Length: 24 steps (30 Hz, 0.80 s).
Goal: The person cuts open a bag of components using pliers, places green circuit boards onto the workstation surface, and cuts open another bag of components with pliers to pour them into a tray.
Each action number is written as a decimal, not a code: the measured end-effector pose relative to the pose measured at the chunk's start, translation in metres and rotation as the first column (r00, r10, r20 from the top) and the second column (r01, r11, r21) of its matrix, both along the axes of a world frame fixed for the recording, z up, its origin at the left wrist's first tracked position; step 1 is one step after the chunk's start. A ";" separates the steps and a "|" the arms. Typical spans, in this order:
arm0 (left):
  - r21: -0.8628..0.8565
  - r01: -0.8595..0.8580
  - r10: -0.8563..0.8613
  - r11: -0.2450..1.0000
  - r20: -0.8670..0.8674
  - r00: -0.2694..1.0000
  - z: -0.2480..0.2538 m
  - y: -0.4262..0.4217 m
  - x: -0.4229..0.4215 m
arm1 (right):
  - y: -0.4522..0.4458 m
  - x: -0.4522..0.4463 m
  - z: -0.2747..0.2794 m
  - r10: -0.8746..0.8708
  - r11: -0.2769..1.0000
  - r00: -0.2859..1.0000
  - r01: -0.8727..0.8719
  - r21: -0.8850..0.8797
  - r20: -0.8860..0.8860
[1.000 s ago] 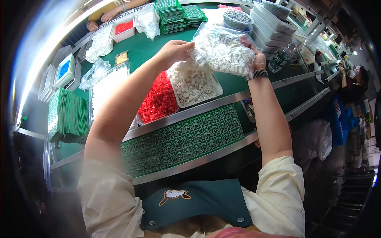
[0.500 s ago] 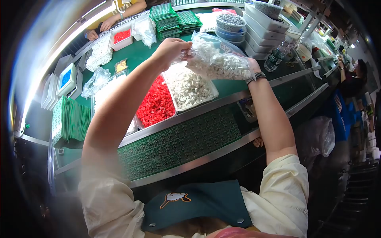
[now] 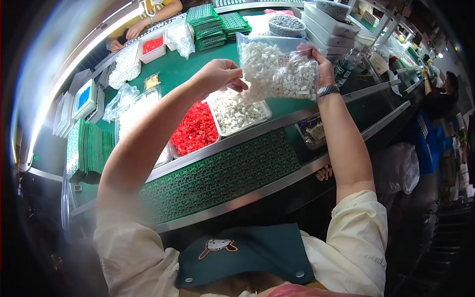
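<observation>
My right hand (image 3: 319, 64) grips the upper right side of a clear plastic bag (image 3: 279, 72) full of small white plastic parts, thumb over the film. A small printed label shows through the bag's front. At the bag's left edge is my left hand (image 3: 222, 76), its fingers loosely bent and slightly apart; whether they touch the film is hard to see. Directly below, a tray of white parts (image 3: 237, 114) stands beside a tray of red parts (image 3: 194, 129). The bag overlaps the rear of the white tray.
Green circuit boards (image 3: 222, 173) lie along the front rail. A stack of boards (image 3: 94, 148) stands at left, more stacks (image 3: 204, 22) at the back. White bins (image 3: 329, 29) and a water bottle (image 3: 349, 64) are at right. A co-worker's hands (image 3: 131, 34) are at back left.
The bag has swung more upright and spread out, its face now turned toward me. My left hand has moved off its upper left corner and slightly down. My right hand has risen.
</observation>
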<state>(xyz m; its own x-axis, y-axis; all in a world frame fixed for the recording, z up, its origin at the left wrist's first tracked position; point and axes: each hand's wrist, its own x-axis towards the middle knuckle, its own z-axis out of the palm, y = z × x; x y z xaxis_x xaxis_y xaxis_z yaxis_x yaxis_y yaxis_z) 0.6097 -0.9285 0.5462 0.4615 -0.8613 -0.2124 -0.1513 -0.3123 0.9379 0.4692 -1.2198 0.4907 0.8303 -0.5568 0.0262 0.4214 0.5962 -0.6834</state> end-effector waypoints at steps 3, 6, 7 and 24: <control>0.029 0.003 -0.002 1.000 -0.013 1.000 0.001 0.005 -0.007 | 0.000 0.000 0.005 0.043 0.999 0.999 -0.042 -0.029 0.010; 0.056 0.049 -0.050 0.997 0.020 0.999 -0.007 0.006 -0.002 | 0.004 -0.001 0.009 0.075 0.995 0.997 -0.073 -0.069 0.020; 0.072 0.092 -0.096 0.993 0.057 0.994 -0.011 0.005 0.000 | 0.005 -0.002 0.009 0.066 0.994 0.998 -0.064 -0.089 0.015; 0.019 0.051 -0.054 0.999 0.172 0.984 -0.026 0.007 0.003 | 0.013 -0.009 0.027 0.002 0.976 1.000 -0.001 -0.220 0.002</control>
